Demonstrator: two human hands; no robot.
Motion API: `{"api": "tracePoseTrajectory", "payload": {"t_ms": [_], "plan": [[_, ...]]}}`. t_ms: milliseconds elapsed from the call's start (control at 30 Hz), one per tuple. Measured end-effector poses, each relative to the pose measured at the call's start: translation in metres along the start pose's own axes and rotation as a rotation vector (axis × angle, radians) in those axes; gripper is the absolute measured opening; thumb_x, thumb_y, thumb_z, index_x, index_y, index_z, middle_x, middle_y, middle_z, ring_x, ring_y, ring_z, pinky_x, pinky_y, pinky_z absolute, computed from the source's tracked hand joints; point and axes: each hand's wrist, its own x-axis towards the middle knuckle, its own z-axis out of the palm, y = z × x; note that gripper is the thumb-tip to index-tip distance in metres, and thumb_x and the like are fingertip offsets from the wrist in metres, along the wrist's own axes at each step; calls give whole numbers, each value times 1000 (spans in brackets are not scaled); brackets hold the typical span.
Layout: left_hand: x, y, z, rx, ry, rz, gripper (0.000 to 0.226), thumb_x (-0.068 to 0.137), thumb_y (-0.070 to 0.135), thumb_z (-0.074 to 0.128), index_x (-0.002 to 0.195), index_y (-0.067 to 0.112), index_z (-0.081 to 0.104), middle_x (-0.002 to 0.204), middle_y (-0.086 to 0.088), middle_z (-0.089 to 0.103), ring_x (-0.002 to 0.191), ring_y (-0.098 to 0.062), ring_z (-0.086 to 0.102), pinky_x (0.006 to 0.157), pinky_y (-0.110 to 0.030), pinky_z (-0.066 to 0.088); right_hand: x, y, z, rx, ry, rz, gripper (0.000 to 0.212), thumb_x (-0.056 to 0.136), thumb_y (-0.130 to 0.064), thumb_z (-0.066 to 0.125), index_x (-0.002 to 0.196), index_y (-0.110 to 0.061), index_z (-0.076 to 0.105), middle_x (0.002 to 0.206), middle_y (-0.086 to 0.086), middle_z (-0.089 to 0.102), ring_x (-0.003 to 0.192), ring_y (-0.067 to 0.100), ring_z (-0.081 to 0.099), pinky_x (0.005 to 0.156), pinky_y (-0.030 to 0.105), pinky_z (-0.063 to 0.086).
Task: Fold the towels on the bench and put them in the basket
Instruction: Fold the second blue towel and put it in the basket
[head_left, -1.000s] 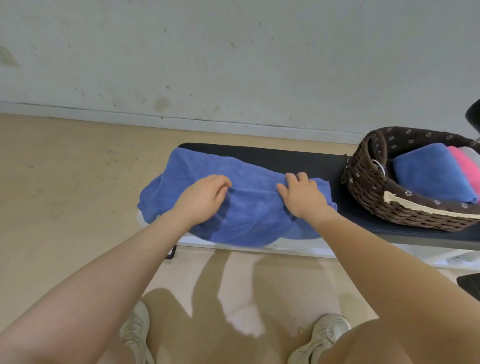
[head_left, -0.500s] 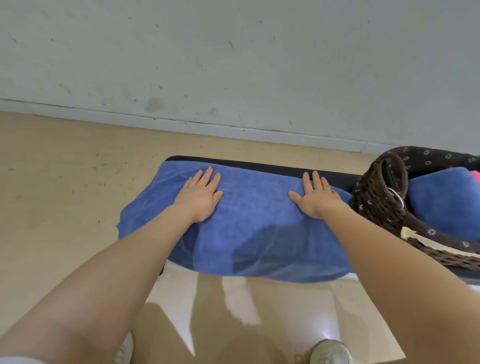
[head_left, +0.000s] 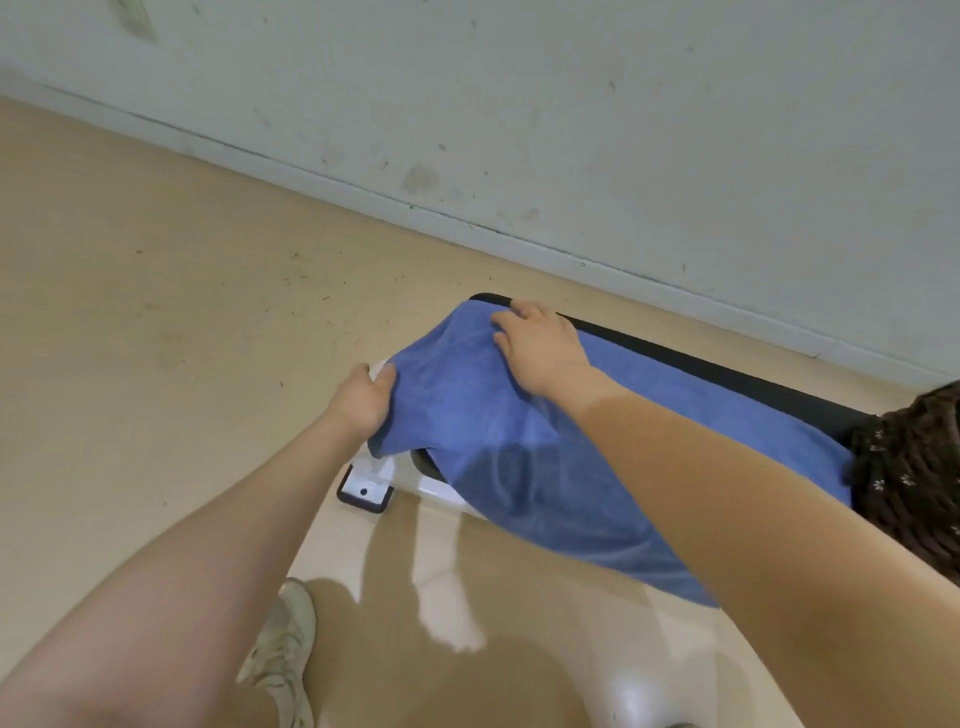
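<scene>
A blue towel (head_left: 519, 457) lies spread over the black bench (head_left: 727, 371), its near side hanging over the front edge. My left hand (head_left: 363, 397) grips the towel's near left corner, thumb on top of the cloth. My right hand (head_left: 540, 343) rests on the far left corner with its fingertips curled over the towel's edge. The brown woven basket (head_left: 914, 467) stands at the bench's right end, mostly cut off by the frame; its contents are hidden.
The bench's white frame and black-edged foot (head_left: 366, 491) show under the towel's left end. A pale wall (head_left: 571, 104) runs behind the bench. Beige floor lies to the left. My shoe (head_left: 283, 654) stands near the bench front.
Both hands left the towel's flat top and moved to its left end. The left hand now grips the near corner, the right the far corner. The view swung left.
</scene>
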Motion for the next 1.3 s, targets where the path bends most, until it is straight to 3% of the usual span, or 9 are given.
{"api": "tracePoseTrajectory", "payload": {"t_ms": [167, 400, 567, 700, 833, 933, 1100, 1167, 1300], "plan": [[21, -28, -7, -121, -173, -137, 58, 94, 44, 42, 129, -3, 42, 128, -11, 50, 114, -27, 47, 85, -28, 31, 35, -3, 1, 7, -4, 220, 32, 95, -23, 46, 125, -11, 49, 125, 12, 51, 118, 33, 45, 91, 37, 35], [39, -3, -20, -428, -202, -87, 28, 91, 23, 52, 66, 12, 48, 61, -5, 45, 52, -20, 37, 49, -23, 31, 71, 2, -24, -231, -23, 209, 29, 91, -2, 42, 116, -4, 57, 121, 18, 55, 111, 36, 56, 82, 36, 44], [45, 19, -44, -934, -145, 28, 19, 99, 26, 40, 91, 13, 51, 96, -5, 63, 85, -18, 62, 73, -26, 50, 64, 15, -31, 8, 172, 327, 31, 95, 0, 35, 125, 0, 41, 133, 22, 39, 110, 41, 53, 82, 41, 41], [40, -6, -34, -374, -218, -135, 42, 97, 37, 42, 128, 9, 46, 111, -7, 53, 104, -23, 50, 91, -31, 40, 26, 2, -19, 19, 90, 226, 39, 94, -8, 39, 133, -8, 37, 146, 13, 26, 113, 33, 52, 84, 38, 45], [23, -10, -16, -316, -172, -190, 29, 98, 34, 38, 115, 12, 47, 104, -8, 44, 93, -24, 41, 83, -30, 35, -30, -27, 3, 111, 105, -179, 22, 95, -27, 48, 88, -7, 57, 89, 3, 46, 73, 22, 48, 58, 33, 42], [6, -10, -14, -477, -67, -294, 25, 97, 26, 39, 87, 6, 49, 85, -8, 49, 66, -21, 45, 64, -26, 38, -53, -45, 10, 22, 157, -361, 30, 78, -33, 72, 69, -10, 55, 70, -4, 37, 56, 16, 38, 41, 18, 15], [-35, 1, -15, -526, -269, -314, 34, 94, 18, 40, 63, 11, 50, 41, 3, 53, 28, -4, 45, 31, -11, 25, -59, -63, 6, -178, -143, -51, 21, 95, -22, 47, 111, -9, 50, 108, 5, 47, 105, 24, 48, 67, 31, 33], [-48, 7, -18, -532, -291, -314, 32, 93, 18, 42, 64, 10, 53, 37, 5, 55, 27, -3, 45, 28, -10, 21, -61, -62, 9, -147, -94, -19, 6, 90, -11, 46, 87, -10, 50, 86, 3, 44, 88, 24, 51, 58, 30, 31], [-71, 21, -16, -629, -358, -283, 24, 98, 20, 38, 89, 8, 57, 62, -2, 70, 45, -7, 63, 33, -11, 34, -69, -52, -19, 128, -18, 78, 34, 85, -11, 44, 54, -16, 31, 55, 0, 34, 52, 18, 33, 49, 29, 26]]}}
